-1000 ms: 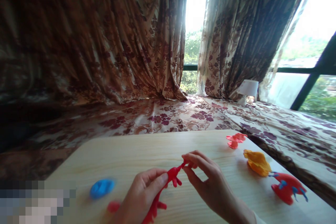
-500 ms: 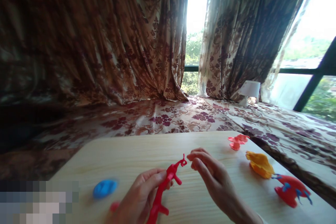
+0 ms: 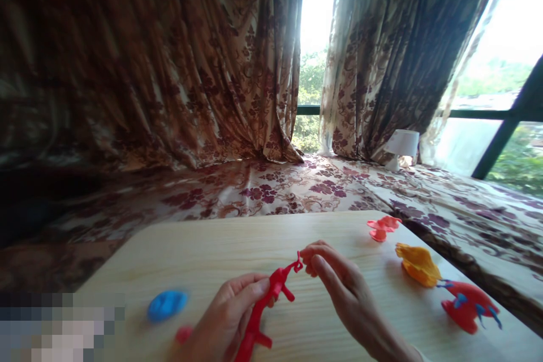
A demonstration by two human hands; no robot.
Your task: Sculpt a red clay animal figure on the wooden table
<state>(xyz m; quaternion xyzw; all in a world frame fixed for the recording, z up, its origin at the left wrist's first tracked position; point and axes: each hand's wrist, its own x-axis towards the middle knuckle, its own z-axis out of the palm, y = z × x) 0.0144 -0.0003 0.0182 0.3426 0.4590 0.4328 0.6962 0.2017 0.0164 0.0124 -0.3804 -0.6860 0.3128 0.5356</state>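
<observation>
A red figure [image 3: 255, 317], which looks like modelling clay, has a long body, stubby limbs and a thin curled end at the top. My left hand [image 3: 232, 308] is closed around its upper part, thumb on top, and holds it tilted above the table. Beside the curled end is my right hand [image 3: 335, 274], fingers loosely bent and thumb tip apart from them. Its fingertips are at the curl or just by it; whether they touch I cannot tell. The figure's lower end runs out of the picture.
On the wooden table [image 3: 203, 243] lie a blue lump [image 3: 167, 305] and a small red piece [image 3: 184, 334] at left. At right stand a coral piece [image 3: 382, 228], a yellow piece [image 3: 419, 266] and a red-and-blue piece [image 3: 466, 305]. A white lamp [image 3: 403, 144] stands farther back.
The right fingertips have come closer to the curled end of the red figure. The left hand keeps its hold, and the view has shifted very slightly.
</observation>
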